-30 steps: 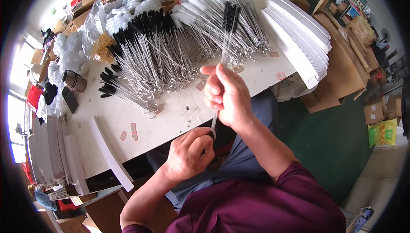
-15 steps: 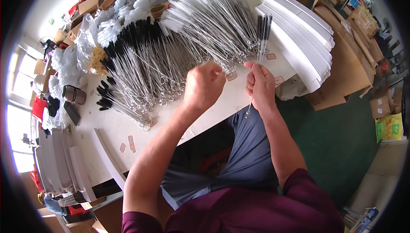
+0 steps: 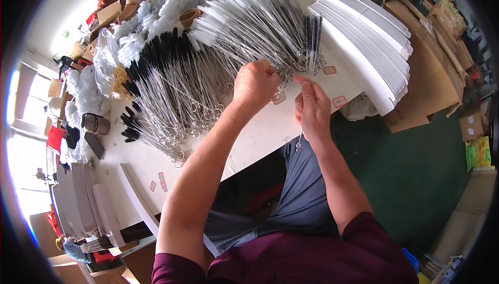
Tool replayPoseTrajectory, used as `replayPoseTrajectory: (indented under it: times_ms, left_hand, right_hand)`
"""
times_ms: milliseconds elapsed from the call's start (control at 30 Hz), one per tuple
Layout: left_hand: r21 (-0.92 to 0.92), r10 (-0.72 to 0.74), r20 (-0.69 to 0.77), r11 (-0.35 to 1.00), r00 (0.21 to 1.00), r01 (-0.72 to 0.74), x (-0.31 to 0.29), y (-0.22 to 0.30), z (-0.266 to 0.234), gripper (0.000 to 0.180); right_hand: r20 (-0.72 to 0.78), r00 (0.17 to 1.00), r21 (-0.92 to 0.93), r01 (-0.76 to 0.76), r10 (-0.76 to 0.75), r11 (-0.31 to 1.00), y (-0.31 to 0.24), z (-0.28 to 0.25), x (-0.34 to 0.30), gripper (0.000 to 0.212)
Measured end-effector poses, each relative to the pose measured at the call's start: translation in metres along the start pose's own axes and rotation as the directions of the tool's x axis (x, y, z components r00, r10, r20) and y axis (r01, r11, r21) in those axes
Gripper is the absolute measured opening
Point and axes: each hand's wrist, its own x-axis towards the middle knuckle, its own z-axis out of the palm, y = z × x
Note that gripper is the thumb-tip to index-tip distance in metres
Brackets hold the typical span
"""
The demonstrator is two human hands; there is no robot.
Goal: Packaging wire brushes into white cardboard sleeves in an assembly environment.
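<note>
My right hand is closed around the thin wire stems of a few tube brushes with dark bristles. Their bristle ends point away from me, and one looped wire end hangs below the fist. To its left, my left hand is held with curled fingers beside the looped ends of the white-bristled brushes; anything inside those fingers is hidden. Black-bristled brushes lie fanned out left of that hand, their wire rings toward me.
A stack of white folded card sheets lies on the right of the white table, beside a cardboard box. Small red-edged labels are scattered about. A dark cup and clear plastic bag stand left.
My left hand has shifted slightly up and right. My right hand has moved a little left and down, and the dark-bristled brushes with it now overlap the white pile's edge.
</note>
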Motion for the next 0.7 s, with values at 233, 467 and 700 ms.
replayPoseTrajectory:
  times_ms: [233, 467, 700]
  left_hand:
    - [-0.508, -0.182, 0.268, 0.808, 0.946, 0.299, -0.009, -0.004, -0.041, 0.012]
    - [-0.609, -0.281, 0.367, 0.648, 0.887, 0.457, -0.021, -0.019, -0.087, 0.017]
    - [-0.620, -0.266, 0.401, 0.626, 0.877, 0.474, -0.035, -0.014, -0.110, 0.020]
  right_hand:
    - [-0.024, 0.999, -0.004, -0.022, 0.022, 1.000, 0.000, 0.001, 0.000, 0.030]
    - [0.047, 0.998, 0.028, -0.044, 0.043, 0.999, -0.003, -0.001, -0.001, 0.030]
    - [0.339, 0.941, 0.097, -0.032, -0.002, 0.995, -0.014, 0.057, 0.042, 0.034]
